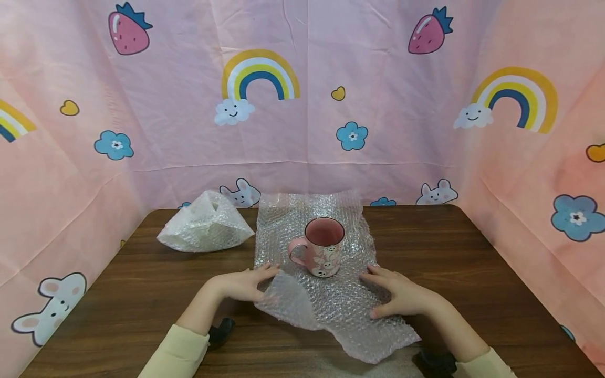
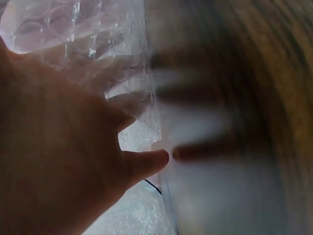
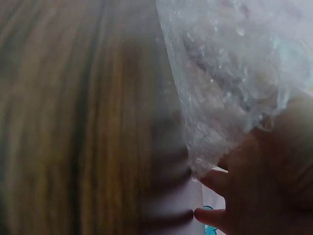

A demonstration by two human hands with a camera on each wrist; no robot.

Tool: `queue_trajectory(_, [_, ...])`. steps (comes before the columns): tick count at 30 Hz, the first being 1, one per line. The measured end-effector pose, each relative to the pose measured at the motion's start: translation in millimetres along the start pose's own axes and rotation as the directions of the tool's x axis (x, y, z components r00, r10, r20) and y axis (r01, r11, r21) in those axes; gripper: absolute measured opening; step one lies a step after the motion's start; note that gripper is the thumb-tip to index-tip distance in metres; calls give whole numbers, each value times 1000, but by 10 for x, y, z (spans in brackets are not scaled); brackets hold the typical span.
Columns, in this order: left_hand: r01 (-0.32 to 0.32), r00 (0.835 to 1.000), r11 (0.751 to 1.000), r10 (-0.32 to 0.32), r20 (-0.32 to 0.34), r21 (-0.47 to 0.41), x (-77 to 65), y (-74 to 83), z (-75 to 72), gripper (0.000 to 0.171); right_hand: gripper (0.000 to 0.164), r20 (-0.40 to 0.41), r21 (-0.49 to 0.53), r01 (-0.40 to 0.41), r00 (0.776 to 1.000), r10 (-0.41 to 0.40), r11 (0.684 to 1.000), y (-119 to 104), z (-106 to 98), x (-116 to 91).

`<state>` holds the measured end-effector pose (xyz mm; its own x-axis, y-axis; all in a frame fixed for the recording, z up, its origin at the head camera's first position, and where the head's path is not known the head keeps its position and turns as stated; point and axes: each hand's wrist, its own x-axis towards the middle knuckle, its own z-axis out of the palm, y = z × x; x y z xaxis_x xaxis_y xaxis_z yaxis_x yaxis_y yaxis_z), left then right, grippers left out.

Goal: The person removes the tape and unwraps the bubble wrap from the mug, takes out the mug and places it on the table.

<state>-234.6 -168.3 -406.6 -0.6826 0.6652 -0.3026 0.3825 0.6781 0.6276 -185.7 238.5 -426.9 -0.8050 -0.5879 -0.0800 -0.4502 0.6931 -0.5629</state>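
While upright on bubble wrap (image 1: 282, 226), dark-rimmed pink cartoon-printed mug (image 1: 326, 260), each grip (image 1: 242, 284) (image 1: 405, 297) wide.

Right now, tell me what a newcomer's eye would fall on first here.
Probably the pink mug, upright on a sheet of bubble wrap mid-table, with the left hand and right hand at either side of the sheet's nearer part. The pink backdrop behind, printed with rainbows and strawberries, likely competes with it. Next might come the bubble-wrap bundle toward the table's far left.
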Motion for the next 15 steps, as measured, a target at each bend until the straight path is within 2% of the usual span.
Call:
queue_trajectory(4, [-25, 1000, 999, 24, 15, 41, 10, -2, 14, 84, 95, 33, -27, -19, 999, 20, 999, -7, 22, 1])
queue_trajectory(9, [-52, 998, 997, 51, 31, 50, 21, -17, 9, 84, 101, 61, -66, -8, 998, 12, 998, 5, 32, 2])
queue_trajectory(15, [-46, 998, 998, 43, 54, 50, 54, -27, -20, 82, 104, 97, -39, -5, 995, 8, 999, 28, 3, 8])
